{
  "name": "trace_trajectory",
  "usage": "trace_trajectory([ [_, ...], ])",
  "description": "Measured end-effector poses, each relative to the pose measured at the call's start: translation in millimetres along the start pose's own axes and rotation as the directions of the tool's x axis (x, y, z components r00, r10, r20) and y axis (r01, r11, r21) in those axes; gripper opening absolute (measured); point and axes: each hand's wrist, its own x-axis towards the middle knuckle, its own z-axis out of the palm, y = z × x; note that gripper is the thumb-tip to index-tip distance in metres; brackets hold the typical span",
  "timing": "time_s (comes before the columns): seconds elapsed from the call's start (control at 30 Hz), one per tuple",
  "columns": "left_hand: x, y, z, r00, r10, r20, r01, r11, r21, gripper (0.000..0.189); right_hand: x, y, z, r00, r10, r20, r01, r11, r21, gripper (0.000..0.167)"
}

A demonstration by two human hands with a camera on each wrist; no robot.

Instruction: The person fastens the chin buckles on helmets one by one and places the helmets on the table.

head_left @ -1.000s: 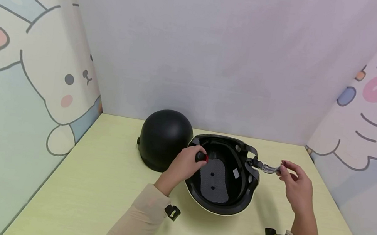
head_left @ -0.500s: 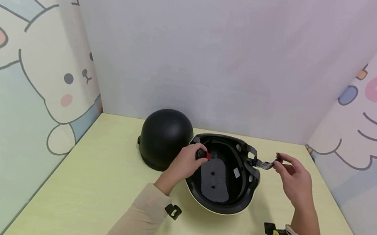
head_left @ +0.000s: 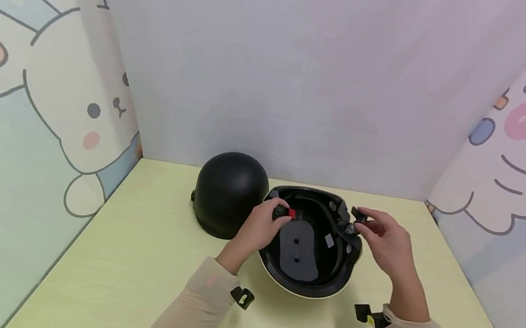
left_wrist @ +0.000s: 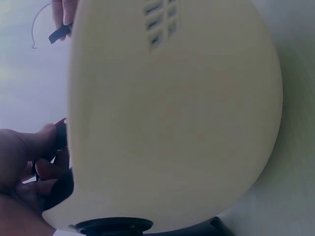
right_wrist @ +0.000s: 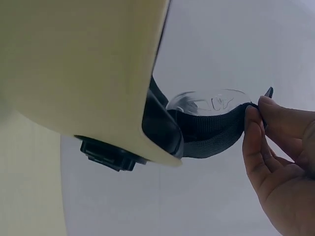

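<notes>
A cream helmet (left_wrist: 172, 123) lies upside down, its black lined inside (head_left: 321, 230) facing up with a grey mesh pad (head_left: 299, 252). At its left rim my left hand (head_left: 258, 225) grips a black buckle piece (head_left: 279, 212) with a red part (head_left: 292, 214) showing at the fingertips. My right hand (head_left: 387, 246), at the right rim, pinches the end of a black chin strap (right_wrist: 211, 130) between thumb and fingers. A clear plastic piece (right_wrist: 214, 101) lies along this strap. The left wrist view shows the left hand (left_wrist: 29, 157) close against the helmet edge, partly hidden by it.
A black helmet (head_left: 230, 195) stands dome up just behind and left of the cream one. Both are on a pale yellow table (head_left: 135, 257). A plain curtain (head_left: 301, 82) hangs behind, with cartoon-printed panels at both sides.
My right hand has moved left toward the helmet rim with the strap end, and the strap, stretched out before, now bunches up. My left hand stays nearly in place with the buckle piece.
</notes>
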Motion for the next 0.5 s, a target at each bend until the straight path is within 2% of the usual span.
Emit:
trace_trajectory([
  [0.27, 0.2, -1.4, 1.8, 1.0, 0.019, -0.02, -0.019, 1.0, -0.01, 0.028, 6.1, -10, 14, 0.992, -0.049, 0.115, 0.047, 0.999, 0.016, 0.039],
  [0.5, 0.8, -4.4, 4.3, 0.997, 0.063, -0.038, -0.064, 0.998, -0.021, 0.028, 13.8, -15, 29, 0.985, -0.063, 0.162, 0.061, 0.998, 0.013, 0.037],
])
